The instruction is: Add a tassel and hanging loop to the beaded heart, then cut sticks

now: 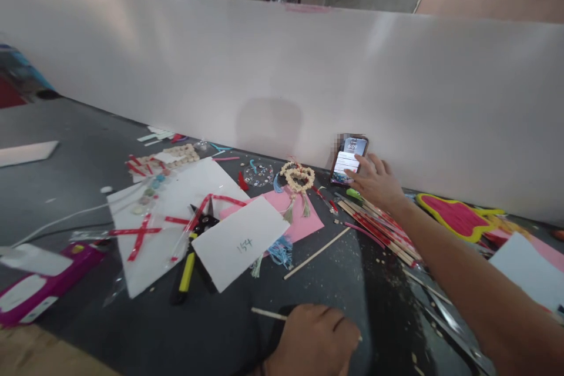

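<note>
At the bottom middle, my left hand (315, 338) is closed, with a thin wooden stick (268, 313) poking out of its left side. My right hand (376, 181) reaches forward, fingers apart, its fingertips at the lit screen of a phone (347, 169). The phone leans against the white panel, tilted back. Right below my right hand lies a bundle of wooden sticks (374, 226), some wrapped in red. Another loose stick (316, 254) rests on the dark table between my hands.
Pliers with yellow-black handles (187, 270) lie partly under a white card (241, 242). Beaded loops (298, 177) with tassels sit on pink paper (308, 224). A magenta device (66, 279) is at left, scissors (458, 335) at lower right. A white panel (198, 70) stands behind everything.
</note>
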The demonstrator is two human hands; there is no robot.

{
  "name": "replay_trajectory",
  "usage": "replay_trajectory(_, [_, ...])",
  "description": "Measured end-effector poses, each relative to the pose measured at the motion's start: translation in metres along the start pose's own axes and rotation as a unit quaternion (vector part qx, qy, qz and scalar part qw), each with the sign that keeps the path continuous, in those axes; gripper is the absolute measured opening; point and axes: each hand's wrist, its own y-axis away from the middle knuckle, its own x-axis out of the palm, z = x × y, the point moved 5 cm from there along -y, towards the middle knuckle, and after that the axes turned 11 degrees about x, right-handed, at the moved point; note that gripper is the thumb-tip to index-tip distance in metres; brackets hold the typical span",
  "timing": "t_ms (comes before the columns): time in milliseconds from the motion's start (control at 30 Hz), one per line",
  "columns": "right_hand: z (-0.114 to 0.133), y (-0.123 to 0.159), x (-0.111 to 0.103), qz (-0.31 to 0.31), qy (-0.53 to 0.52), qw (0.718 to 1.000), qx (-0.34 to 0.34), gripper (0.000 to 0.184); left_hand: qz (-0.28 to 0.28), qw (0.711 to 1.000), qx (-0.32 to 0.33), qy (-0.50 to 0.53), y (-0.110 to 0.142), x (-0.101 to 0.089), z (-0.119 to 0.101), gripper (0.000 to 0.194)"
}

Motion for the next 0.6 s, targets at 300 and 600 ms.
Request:
replay_trajectory(300, [-0.026, -0.007, -0.014, -0.056, 0.005, 0.991, 0.119, 0.043, -0.007, 1.000, -0.002, 0.003, -0.002, -0.003, 0.000, 0.008])
replay_trajectory(600, [0.002, 0.022, 0.003, 0.021, -0.017, 0.999, 0.039, 0.042, 0.042, 0.999, -0.009, 0.012, -0.003, -0.006, -0.001, 0.003])
